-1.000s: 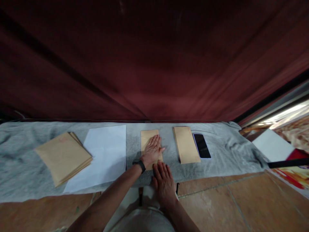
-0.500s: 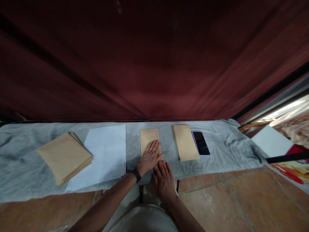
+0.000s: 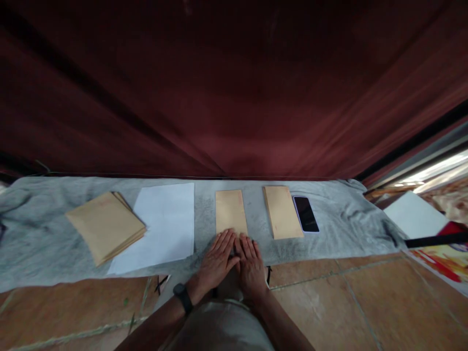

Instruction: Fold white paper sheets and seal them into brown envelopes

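Note:
A brown paper envelope (image 3: 231,209) lies flat on the grey cloth, its near end under my fingertips. My left hand (image 3: 217,258), with a dark watch on the wrist, rests flat on that end, fingers stretched out. Beside it my right hand (image 3: 250,263) lies with straight fingers on the envelope's near right corner. The two hands almost touch at the thumbs and hide the near edge. To the right is a neat stack of brown envelopes (image 3: 283,212). A second, fanned pile of brown envelopes (image 3: 106,224) sits at the left, partly over white paper sheets (image 3: 170,219).
A dark-screened phone (image 3: 306,214) lies right of the envelope stack. The grey cloth (image 3: 343,224) covers a narrow table in front of a dark red curtain (image 3: 234,117). A white panel (image 3: 415,214) and a black bar (image 3: 435,241) stand at the far right, above floor tiles.
My left hand has slid back toward me, from the middle of the envelope to its near end, uncovering more of it. My right hand stays near the same corner. The view has shifted slightly.

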Demonstrator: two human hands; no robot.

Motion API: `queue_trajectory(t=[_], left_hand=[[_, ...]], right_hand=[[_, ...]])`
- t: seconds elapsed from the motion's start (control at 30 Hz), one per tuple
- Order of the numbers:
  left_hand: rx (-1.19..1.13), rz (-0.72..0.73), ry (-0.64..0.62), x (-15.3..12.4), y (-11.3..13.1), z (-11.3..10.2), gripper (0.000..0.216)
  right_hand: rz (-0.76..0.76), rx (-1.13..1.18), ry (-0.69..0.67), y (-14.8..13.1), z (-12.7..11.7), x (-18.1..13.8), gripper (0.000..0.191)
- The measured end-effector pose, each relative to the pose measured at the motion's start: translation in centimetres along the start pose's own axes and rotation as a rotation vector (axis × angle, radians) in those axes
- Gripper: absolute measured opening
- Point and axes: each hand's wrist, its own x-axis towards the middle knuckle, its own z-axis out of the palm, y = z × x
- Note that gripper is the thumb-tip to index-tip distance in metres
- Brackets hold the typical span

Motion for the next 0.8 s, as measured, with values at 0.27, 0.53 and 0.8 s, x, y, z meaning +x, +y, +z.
queue_trajectory(t=[0.27,0.53,0.8], left_hand=[[0.064,-0.034,-0.005,-3.9,0.9,-1.1,0.071],[0.072,-0.068,0.0,-4.6,0.5,-1.9,0.07],[0.111,-0.149,0.04,-3.7,1.0,-1.1,0.055]], right_hand=[[-0.048,0.075,-0.058,-0.8,-0.5,0.5,0.052],[0.022,0.026,-0.044,1.1,-1.0,-0.1,0.053],[0.246,0.103,0.055,1.6,-0.7,1.6,0.041]])
